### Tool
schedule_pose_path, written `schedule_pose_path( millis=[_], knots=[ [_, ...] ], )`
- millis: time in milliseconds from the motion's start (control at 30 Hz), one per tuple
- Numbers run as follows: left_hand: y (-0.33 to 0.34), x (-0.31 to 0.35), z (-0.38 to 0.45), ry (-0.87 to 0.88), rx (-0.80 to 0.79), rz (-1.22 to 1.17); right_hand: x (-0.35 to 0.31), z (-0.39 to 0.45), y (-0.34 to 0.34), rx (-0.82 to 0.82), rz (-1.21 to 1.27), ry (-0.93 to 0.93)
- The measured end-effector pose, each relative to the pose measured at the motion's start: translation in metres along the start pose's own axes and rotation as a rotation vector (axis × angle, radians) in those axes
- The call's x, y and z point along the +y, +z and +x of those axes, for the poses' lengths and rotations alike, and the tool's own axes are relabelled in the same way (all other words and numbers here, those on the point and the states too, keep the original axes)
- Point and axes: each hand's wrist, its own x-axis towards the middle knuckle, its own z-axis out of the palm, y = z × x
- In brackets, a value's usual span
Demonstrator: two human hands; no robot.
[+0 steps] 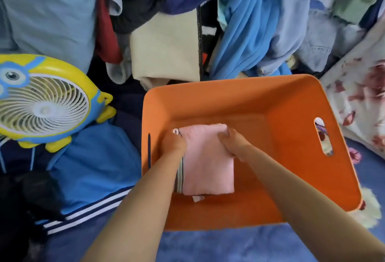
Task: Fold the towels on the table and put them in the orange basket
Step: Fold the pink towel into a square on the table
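Observation:
A folded pink towel [206, 165] lies on the floor of the orange basket [291, 103], toward its left side. A striped edge and a small white tag show along the towel's left and near sides. My left hand [174, 144] grips the towel's far left corner, with its fingers curled over the edge. My right hand [233, 143] holds the far right corner, with its fingers bent down onto the cloth. Both forearms reach down into the basket from the near side.
A yellow and blue cartoon fan [43, 103] lies left of the basket. A heap of clothes [166, 53] rises behind it, with a blue striped garment [91, 178] at the left. A floral cloth [358, 103] sits to the right. Blue bedding [208, 245] lies underneath.

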Motion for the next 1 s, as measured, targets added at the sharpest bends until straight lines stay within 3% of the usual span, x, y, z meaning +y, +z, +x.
schedule_pose_path(
  millis=[167,333,400,467,567,667,767,1000],
  knots=[
    [0.024,-0.003,0.024,-0.106,0.072,-0.029,0.004,0.04,0.012,-0.046,-0.084,-0.026],
    [0.024,0.005,0.036,-0.05,0.196,-0.11,0.0,0.06,0.022,0.106,0.049,-0.076],
    [0.025,0.009,0.038,-0.007,0.251,-0.144,0.002,0.06,0.027,0.093,0.029,-0.087],
    [0.03,0.009,0.033,0.071,0.321,-0.134,0.006,0.058,0.033,0.048,-0.099,-0.144],
    [0.045,-0.007,0.023,0.44,0.443,0.089,0.014,0.054,0.037,0.072,-0.323,-0.319],
    [0.061,-0.028,0.026,0.71,0.33,0.484,0.026,0.052,0.036,0.071,-0.551,-0.487],
    [0.068,-0.041,0.031,0.626,0.143,0.67,0.03,0.052,0.041,-0.044,-0.789,-0.482],
    [0.054,-0.038,0.038,0.469,-0.059,0.739,0.014,0.052,0.043,-0.15,-0.819,-0.402]
  ],
)
